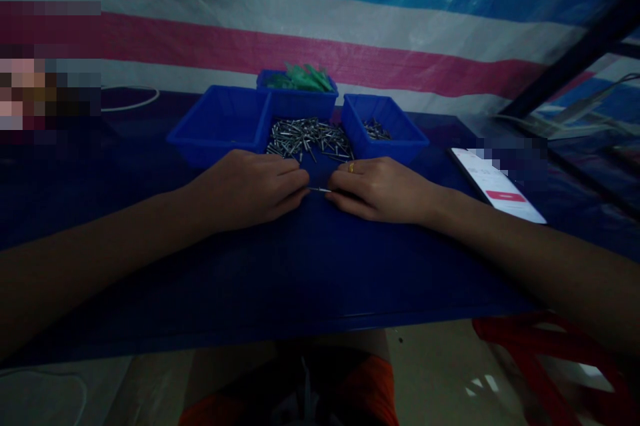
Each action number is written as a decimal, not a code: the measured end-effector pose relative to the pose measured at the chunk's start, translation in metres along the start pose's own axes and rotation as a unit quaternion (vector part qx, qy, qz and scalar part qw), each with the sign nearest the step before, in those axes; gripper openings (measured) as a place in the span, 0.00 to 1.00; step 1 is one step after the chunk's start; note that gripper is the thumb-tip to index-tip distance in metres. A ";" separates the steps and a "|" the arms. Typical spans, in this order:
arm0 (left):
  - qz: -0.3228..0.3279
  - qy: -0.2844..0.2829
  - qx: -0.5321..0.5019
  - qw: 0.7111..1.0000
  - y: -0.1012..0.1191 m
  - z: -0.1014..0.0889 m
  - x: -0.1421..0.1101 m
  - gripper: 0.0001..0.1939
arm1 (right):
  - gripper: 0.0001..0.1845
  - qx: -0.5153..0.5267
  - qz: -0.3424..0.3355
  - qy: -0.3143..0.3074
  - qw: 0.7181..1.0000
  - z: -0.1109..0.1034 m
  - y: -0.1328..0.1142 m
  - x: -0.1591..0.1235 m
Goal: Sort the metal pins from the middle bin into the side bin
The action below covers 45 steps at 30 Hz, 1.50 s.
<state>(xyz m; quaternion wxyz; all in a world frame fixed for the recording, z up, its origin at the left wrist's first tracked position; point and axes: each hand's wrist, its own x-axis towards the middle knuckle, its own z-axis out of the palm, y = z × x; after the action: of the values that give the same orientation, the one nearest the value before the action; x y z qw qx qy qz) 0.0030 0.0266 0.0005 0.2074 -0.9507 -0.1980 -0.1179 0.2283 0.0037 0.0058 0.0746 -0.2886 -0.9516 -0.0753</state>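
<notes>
Between my two hands runs a thin, silvery, rivet-like metal pin point(320, 189), lying nearly level. My left hand point(250, 187) pinches its left end between thumb and fingers. The right end is pinched by my right hand point(383, 189), which wears a yellow ring. The fingers cover both ends of the pin. Just beyond the hands, a loose pile of similar metal pins point(307, 136) lies on the dark blue table point(310, 273).
Behind the pile stands a blue bin point(300, 103) with green pieces. A blue bin point(220, 123) is at left; another point(393, 126) at right holds some pins. A lit phone point(500, 189) lies at right, a red stool point(545, 359) below. A person point(30, 93), blurred out, is far left.
</notes>
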 end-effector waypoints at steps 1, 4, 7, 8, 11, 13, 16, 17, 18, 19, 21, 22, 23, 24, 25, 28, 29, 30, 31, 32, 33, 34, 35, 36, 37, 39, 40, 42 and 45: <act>0.003 0.003 0.002 1.000 0.000 0.000 0.000 0.12 | 0.15 0.001 -0.001 -0.001 1.000 0.000 0.000 0.000; 0.013 0.012 0.009 1.000 -0.001 0.001 -0.001 0.12 | 0.14 0.002 -0.005 0.000 1.000 0.000 0.001 0.000; 0.021 0.011 0.012 1.000 -0.001 0.001 -0.001 0.11 | 0.14 0.005 -0.006 -0.003 1.000 -0.001 0.000 0.000; 0.024 0.011 0.013 1.000 -0.001 0.001 -0.001 0.11 | 0.14 0.006 -0.005 -0.004 1.000 -0.001 0.000 0.000; 0.028 0.019 0.018 0.999 -0.001 0.001 0.000 0.11 | 0.13 0.006 -0.003 -0.008 1.000 -0.002 0.000 0.001; 0.030 0.022 0.019 0.999 -0.001 0.002 0.000 0.11 | 0.13 0.007 -0.005 -0.008 1.000 -0.001 0.000 0.001; 0.031 0.018 0.018 0.999 -0.002 0.002 0.000 0.12 | 0.13 0.009 -0.007 -0.009 1.000 -0.001 0.001 0.000; 0.030 0.016 0.018 0.999 -0.003 0.002 0.000 0.12 | 0.14 0.010 -0.006 -0.010 1.000 -0.001 0.001 0.000; 0.030 0.014 0.018 0.999 -0.003 0.003 0.000 0.12 | 0.14 0.011 -0.006 -0.011 1.000 -0.001 0.001 0.000; 0.029 0.013 0.019 0.999 -0.003 0.003 0.000 0.12 | 0.14 0.013 -0.005 -0.013 1.000 -0.001 0.001 0.000; 0.029 0.010 0.019 0.999 -0.003 0.002 0.000 0.12 | 0.13 0.015 -0.004 -0.016 1.000 -0.001 0.001 0.000; 0.027 0.007 0.019 0.999 -0.003 0.002 0.000 0.12 | 0.13 0.016 -0.003 -0.017 1.000 -0.001 0.001 0.000; 0.025 0.003 0.019 0.999 -0.003 0.002 0.000 0.12 | 0.13 0.016 -0.002 -0.017 1.000 -0.002 0.001 0.000; 0.023 -0.002 0.018 1.000 -0.003 0.001 0.000 0.12 | 0.13 0.016 -0.002 -0.018 1.000 -0.002 0.001 0.000; 0.022 -0.008 0.016 1.000 -0.003 0.001 0.000 0.12 | 0.13 0.015 -0.002 -0.018 1.000 -0.002 0.001 0.000; 0.020 -0.017 0.011 1.000 -0.003 0.001 0.000 0.13 | 0.13 0.014 -0.004 -0.017 1.000 -0.002 0.001 0.000; 0.021 -0.017 0.009 1.000 -0.004 0.001 0.000 0.13 | 0.13 0.015 -0.004 -0.017 1.000 -0.002 0.001 0.000; 0.020 -0.018 0.009 1.000 -0.004 0.001 0.000 0.13 | 0.13 0.015 -0.003 -0.017 1.000 -0.001 0.001 0.000; 0.020 -0.018 0.009 1.000 -0.004 0.002 0.000 0.13 | 0.13 0.014 -0.002 -0.016 1.000 -0.001 0.002 0.000; 0.020 -0.018 0.010 1.000 -0.004 0.002 0.000 0.13 | 0.12 0.014 -0.002 -0.015 1.000 -0.001 0.002 -0.001; 0.021 -0.019 0.011 1.000 -0.004 0.002 0.000 0.13 | 0.12 0.014 -0.002 -0.015 1.000 -0.001 0.002 -0.001; 0.022 -0.019 0.012 1.000 -0.004 0.002 0.000 0.13 | 0.12 0.014 -0.002 -0.015 1.000 -0.001 0.002 -0.001; 0.022 -0.020 0.013 0.999 -0.004 0.002 0.000 0.13 | 0.12 0.014 -0.002 -0.015 1.000 -0.001 0.002 -0.001; 0.022 -0.021 0.012 0.999 -0.004 0.002 0.000 0.12 | 0.12 0.014 -0.003 -0.015 1.000 -0.001 0.002 -0.001; 0.022 -0.023 0.012 0.999 -0.004 0.002 0.000 0.12 | 0.12 0.014 -0.003 -0.016 1.000 -0.001 0.002 -0.001; 0.022 -0.026 0.011 0.999 -0.004 0.002 0.000 0.12 | 0.12 0.014 -0.002 -0.018 1.000 -0.001 0.002 -0.001; 0.022 -0.026 0.010 0.999 -0.005 0.002 -0.001 0.12 | 0.11 0.015 -0.002 -0.019 1.000 -0.001 0.002 -0.001; 0.022 -0.027 0.009 0.999 -0.005 0.002 -0.001 0.12 | 0.11 0.017 0.000 -0.022 1.000 -0.001 0.003 0.000; 0.021 -0.028 0.005 0.999 -0.006 0.003 -0.001 0.12 | 0.11 0.019 0.000 -0.024 1.000 -0.001 0.003 0.000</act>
<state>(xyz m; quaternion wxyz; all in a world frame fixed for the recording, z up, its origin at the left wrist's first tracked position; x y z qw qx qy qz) 0.0001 0.0321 -0.0001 0.2091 -0.9564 -0.1846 -0.0863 0.2303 0.0058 0.0069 0.0577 -0.2891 -0.9543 -0.0499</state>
